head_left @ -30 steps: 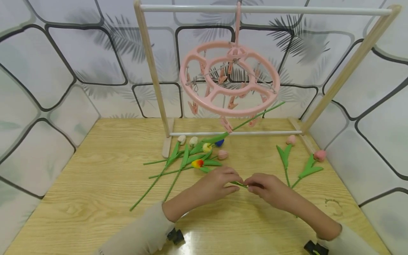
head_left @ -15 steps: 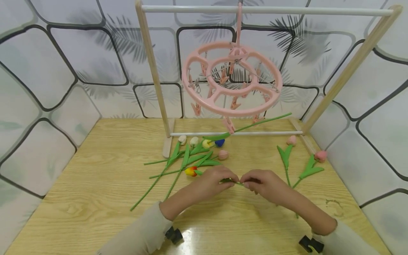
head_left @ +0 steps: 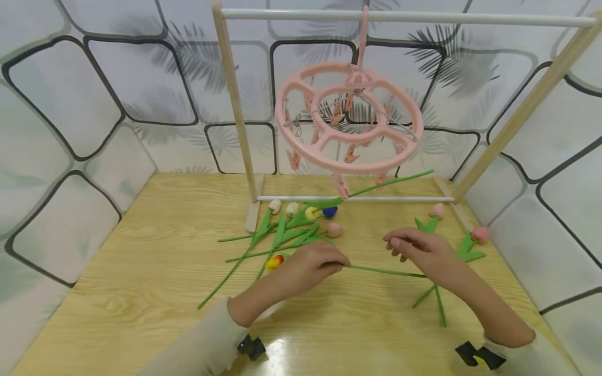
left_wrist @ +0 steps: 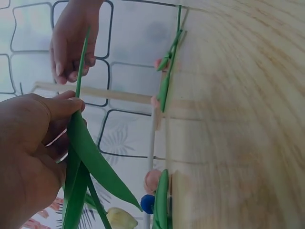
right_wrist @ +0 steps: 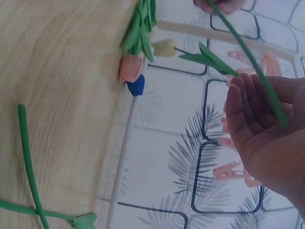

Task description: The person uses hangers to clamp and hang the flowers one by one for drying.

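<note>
My left hand (head_left: 312,263) pinches the green stem (head_left: 383,270) of an artificial tulip near its leaves. The tulip's red-and-yellow bloom (head_left: 275,262) shows to the left of that hand, and the stem reaches out to the right. In the left wrist view the long leaves (left_wrist: 97,157) spread below the thumb. My right hand (head_left: 430,256) is beside the far end of the stem, its fingers loosely bent and holding nothing. Seen from the right wrist, the stem crosses in front of the open palm (right_wrist: 271,138).
A pink round clip hanger (head_left: 350,167) hangs from a rack's white bar (head_left: 423,18). One clip (head_left: 340,187) holds a yellow tulip (head_left: 312,213) sideways. Several tulips lie at the left, including a blue one (head_left: 330,211); two pink ones (head_left: 481,235) lie at the right.
My right hand has left the stem near the left fingers and moved right with its fingers loosened. The red-and-yellow bloom has shifted left and down. The clipped tulip's stem has swung lower.
</note>
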Demonstrator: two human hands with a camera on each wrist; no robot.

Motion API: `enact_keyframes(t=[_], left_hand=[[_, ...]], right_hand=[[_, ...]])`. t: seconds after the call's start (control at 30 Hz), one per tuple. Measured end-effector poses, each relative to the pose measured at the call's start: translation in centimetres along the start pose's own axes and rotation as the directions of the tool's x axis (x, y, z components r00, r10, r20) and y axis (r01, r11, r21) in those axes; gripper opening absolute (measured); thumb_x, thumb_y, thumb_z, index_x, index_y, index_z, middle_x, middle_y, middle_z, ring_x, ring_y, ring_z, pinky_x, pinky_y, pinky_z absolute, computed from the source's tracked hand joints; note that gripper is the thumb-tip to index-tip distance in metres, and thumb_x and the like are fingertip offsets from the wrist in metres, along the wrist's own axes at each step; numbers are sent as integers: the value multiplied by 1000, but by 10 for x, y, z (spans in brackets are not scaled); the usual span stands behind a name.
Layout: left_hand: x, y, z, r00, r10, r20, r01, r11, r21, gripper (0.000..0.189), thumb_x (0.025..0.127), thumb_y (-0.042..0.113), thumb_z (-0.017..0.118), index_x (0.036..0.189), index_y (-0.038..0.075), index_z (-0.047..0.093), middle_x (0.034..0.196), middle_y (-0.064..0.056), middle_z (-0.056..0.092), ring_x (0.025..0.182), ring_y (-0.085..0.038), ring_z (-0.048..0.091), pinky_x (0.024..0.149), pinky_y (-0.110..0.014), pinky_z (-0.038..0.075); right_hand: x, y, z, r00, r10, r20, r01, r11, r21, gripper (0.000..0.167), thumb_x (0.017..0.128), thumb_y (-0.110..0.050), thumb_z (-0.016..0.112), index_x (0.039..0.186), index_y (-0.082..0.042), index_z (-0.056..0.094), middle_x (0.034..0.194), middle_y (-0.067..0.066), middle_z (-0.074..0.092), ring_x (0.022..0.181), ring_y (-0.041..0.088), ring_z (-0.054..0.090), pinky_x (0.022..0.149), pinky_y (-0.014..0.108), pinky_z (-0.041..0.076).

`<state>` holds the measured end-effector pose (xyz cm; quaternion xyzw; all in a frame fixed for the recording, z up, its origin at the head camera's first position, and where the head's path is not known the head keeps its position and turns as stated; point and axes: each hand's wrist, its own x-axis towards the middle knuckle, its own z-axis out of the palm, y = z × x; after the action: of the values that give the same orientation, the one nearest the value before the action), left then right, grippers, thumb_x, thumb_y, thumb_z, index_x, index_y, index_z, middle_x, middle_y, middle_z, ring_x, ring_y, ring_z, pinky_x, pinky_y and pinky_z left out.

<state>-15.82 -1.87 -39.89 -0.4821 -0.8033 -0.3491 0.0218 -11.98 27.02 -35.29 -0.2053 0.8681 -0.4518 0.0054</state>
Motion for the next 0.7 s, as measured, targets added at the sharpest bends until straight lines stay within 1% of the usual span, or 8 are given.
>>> enact_keyframes(t=[0.13,0.23,0.3,0.33,0.47,0.53,0.6,0.7], left_hand=[[-2,1,-6,999,0,-36,0,1000,-4,20,96,8,69,114,14,75,112,3,73,107,-12,65,94,-22,52],[-2,3,-11,998,-4,-59,3,1000,-17,20,95,8,69,113,14,75,112,3,73,107,-12,65,94,-24,52],[-2,4,-14,997,3,-76,-4,1000,-22,20,95,8,69,113,13,75,112,3,73,106,-11,65,92,-24,53],[-2,4,-16,996,3,-89,-6,1000,-26,20,95,8,69,113,13,75,112,3,73,106,-11,65,91,-23,53],[-4,7,-23,991,-10,-132,1,998,-68,21,95,8,69,115,13,75,114,2,73,109,-12,64,89,-22,54],[-5,9,-28,988,-20,-155,4,995,-103,22,96,8,68,116,12,74,119,0,72,114,-15,64,91,-22,54],[-5,12,-33,984,-20,-175,-6,989,-149,25,96,6,67,120,10,73,125,-4,70,118,-19,63,93,-23,54],[-5,16,-40,979,-24,-203,-19,978,-206,29,97,5,66,126,7,70,127,-6,69,114,-20,65,91,-23,56]], right_hand=[[1,7,-8,999,31,-22,-28,991,134,29,110,-16,44,122,0,65,100,2,68,87,18,67,71,30,59],[2,14,-10,998,60,-2,-56,948,312,36,112,-22,37,125,-3,64,99,1,69,86,19,67,71,31,59],[3,18,-11,999,46,12,-46,896,443,40,112,-25,33,125,-6,65,100,0,70,86,17,68,72,31,59],[3,20,-11,999,31,19,-36,857,514,42,113,-25,30,124,-7,66,100,0,71,86,16,69,73,31,59],[4,23,-8,999,-49,12,24,676,737,48,113,-22,24,121,-6,69,99,1,73,86,15,69,75,29,59],[5,24,-1,997,-76,5,46,647,761,48,113,-18,23,117,-6,70,98,1,73,86,15,68,74,28,58],[4,23,8,998,-63,1,42,678,734,43,113,-15,27,114,-8,70,96,0,72,84,14,68,73,28,58],[6,17,24,999,-52,-8,45,776,629,35,111,-11,34,112,-9,69,95,-2,70,82,14,67,73,28,59]])
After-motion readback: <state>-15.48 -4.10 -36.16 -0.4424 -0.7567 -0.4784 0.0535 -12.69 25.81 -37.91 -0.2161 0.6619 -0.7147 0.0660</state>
